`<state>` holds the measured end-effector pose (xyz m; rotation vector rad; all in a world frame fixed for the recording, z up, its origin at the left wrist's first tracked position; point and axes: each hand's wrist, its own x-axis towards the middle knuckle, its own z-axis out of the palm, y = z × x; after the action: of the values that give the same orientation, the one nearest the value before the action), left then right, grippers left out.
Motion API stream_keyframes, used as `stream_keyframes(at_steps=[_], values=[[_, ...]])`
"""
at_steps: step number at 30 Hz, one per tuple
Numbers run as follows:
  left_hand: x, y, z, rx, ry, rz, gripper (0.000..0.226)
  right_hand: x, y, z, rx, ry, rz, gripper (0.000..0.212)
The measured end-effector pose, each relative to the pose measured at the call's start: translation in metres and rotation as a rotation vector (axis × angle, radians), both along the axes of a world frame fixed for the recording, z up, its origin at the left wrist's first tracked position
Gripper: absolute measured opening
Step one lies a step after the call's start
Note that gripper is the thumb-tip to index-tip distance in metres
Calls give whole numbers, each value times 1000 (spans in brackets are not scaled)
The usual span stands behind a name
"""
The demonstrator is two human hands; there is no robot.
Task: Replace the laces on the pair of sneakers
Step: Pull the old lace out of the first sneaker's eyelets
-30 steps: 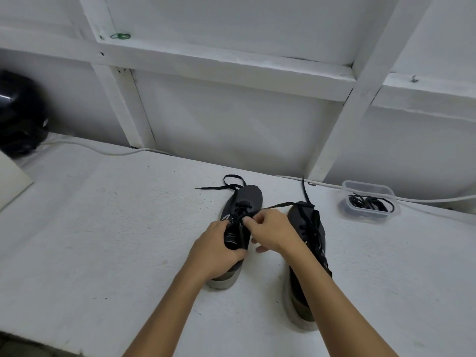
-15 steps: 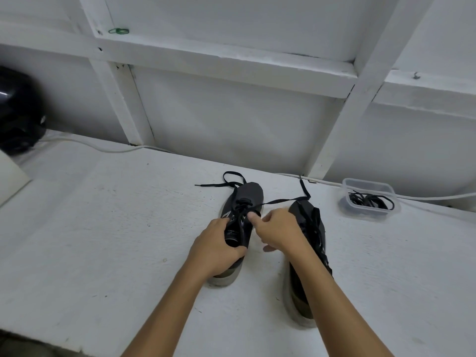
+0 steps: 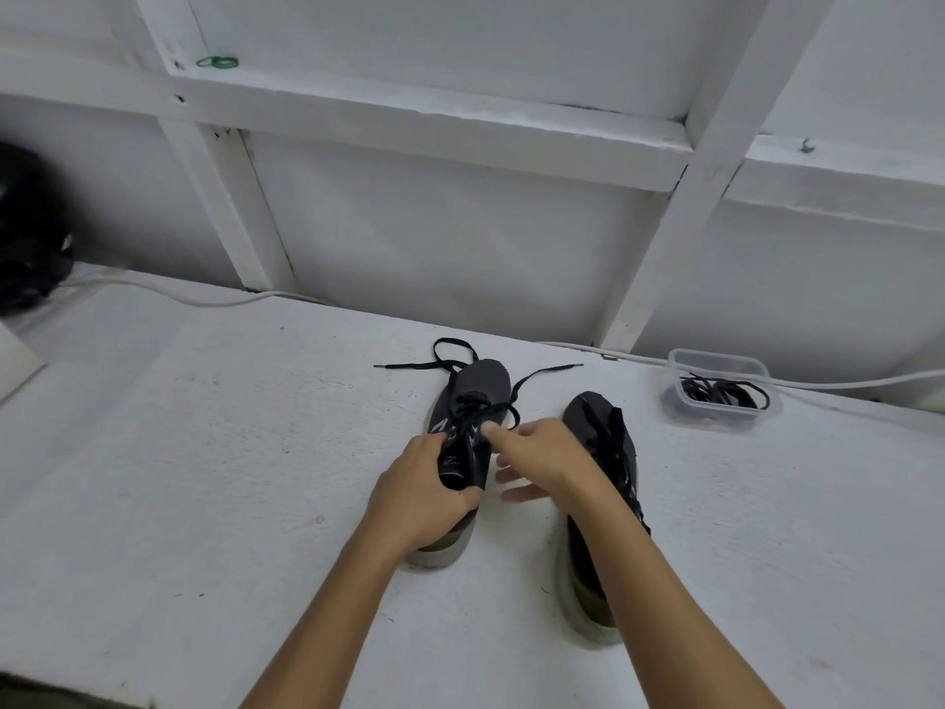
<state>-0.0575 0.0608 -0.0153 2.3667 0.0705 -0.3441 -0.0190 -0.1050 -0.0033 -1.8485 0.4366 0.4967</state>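
Note:
Two dark grey sneakers stand toes away from me on a white table. My left hand [image 3: 417, 496] grips the left sneaker [image 3: 483, 383] around its tongue and collar. My right hand [image 3: 547, 452] reaches across with its index finger straight, the tip touching the black lace [image 3: 542, 373] at the eyelets; its other fingers hang relaxed. Both loose ends of that lace lie on the table past the toe. My right forearm partly covers the right sneaker [image 3: 588, 411], which still has a black lace.
A clear plastic container [image 3: 721, 358] holding a bundle of black laces [image 3: 721, 391] sits at the back right. A white cable [image 3: 179, 297] runs along the wall's foot. A black object [image 3: 25, 248] is at the far left. White wooden framing rises behind the table.
My right hand has let go of the lace end it held taut over the right sneaker; that end now lies on the table. The index finger moved onto the lacing. My left hand kept its hold.

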Motion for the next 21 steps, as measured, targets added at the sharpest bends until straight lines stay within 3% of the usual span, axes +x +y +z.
stream_keyframes(at_steps=[2,4,10,11,14,15,18,21], values=[[0,0,0,5,-4,-2,59,-4,6,-1,53,47,99,37],[0,0,-1,-4,-6,-3,60,-4,11,-5,53,-49,102,30],[0,3,-1,-21,22,10,73,11,-10,1,-42,-268,-356,18],[0,2,-1,-19,20,9,71,10,-13,2,9,-211,-345,20],[0,0,0,-12,6,6,65,-1,-5,1,178,93,-56,30],[1,0,0,-9,2,3,63,-4,0,-1,207,115,22,30],[1,1,-1,-4,2,3,62,-7,8,-5,140,0,84,26],[0,3,-2,-7,8,9,70,-1,5,-4,90,-97,-21,25]])
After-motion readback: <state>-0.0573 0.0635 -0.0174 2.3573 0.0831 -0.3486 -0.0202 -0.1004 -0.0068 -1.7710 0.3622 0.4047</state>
